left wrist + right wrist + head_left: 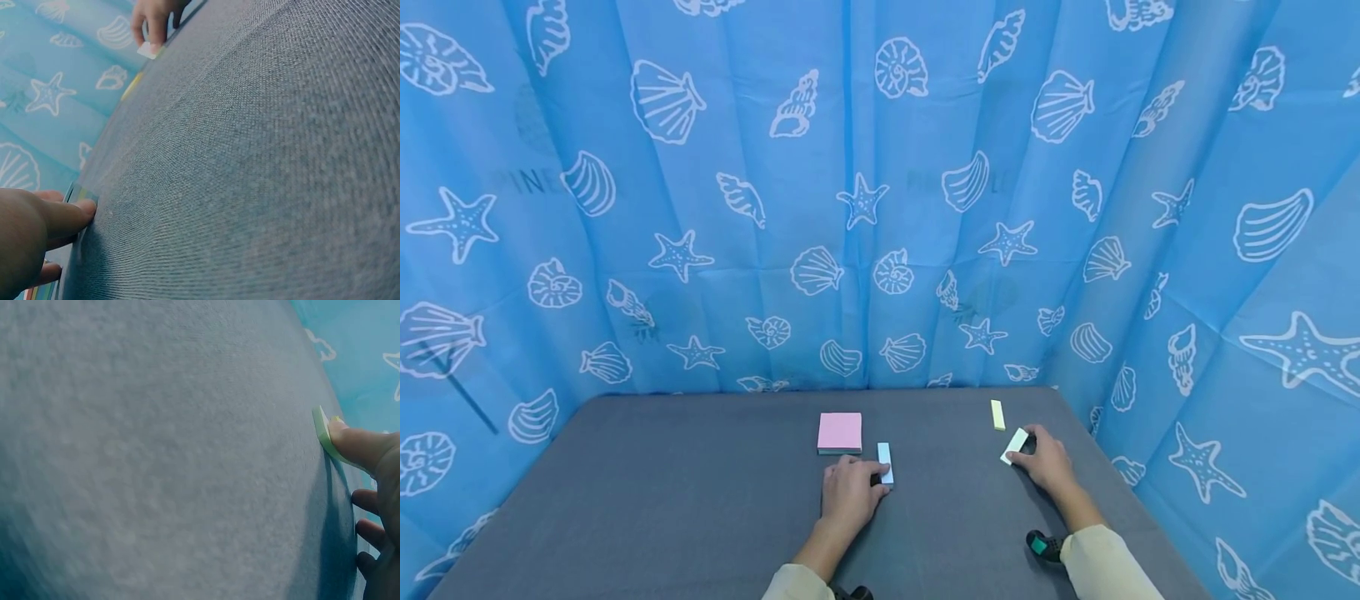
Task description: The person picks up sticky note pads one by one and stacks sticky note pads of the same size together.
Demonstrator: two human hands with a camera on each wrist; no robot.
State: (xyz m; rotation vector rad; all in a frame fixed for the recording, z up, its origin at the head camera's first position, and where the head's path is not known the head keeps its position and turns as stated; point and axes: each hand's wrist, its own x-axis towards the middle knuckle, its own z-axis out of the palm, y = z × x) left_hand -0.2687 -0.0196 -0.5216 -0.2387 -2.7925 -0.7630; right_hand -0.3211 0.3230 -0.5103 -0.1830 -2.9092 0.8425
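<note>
On the grey table, my left hand (pixel 847 492) pinches a narrow light-blue pad of sticky notes (pixel 883 454) near its lower end, thumb and forefinger at its edge. Just left of that pad lies a square pink-topped stack of sticky notes (pixel 840 431); its layered coloured edges (pixel 42 291) show in the left wrist view. Over at the right, my right hand (pixel 1048 462) holds a narrow pale-green pad (pixel 1017 442) between thumb and fingers, tilted at an angle. The right wrist view shows the thumb against the pale-green pad (pixel 322 430). Slightly beyond it lies a narrow yellow pad (pixel 997 415).
A grey cloth covers the table (pixel 700 500). Blue curtains (pixel 865 250) with white shell and starfish prints hang along the back and sides. A dark strap-like device with a green patch (pixel 1039 546) sits at the right wrist.
</note>
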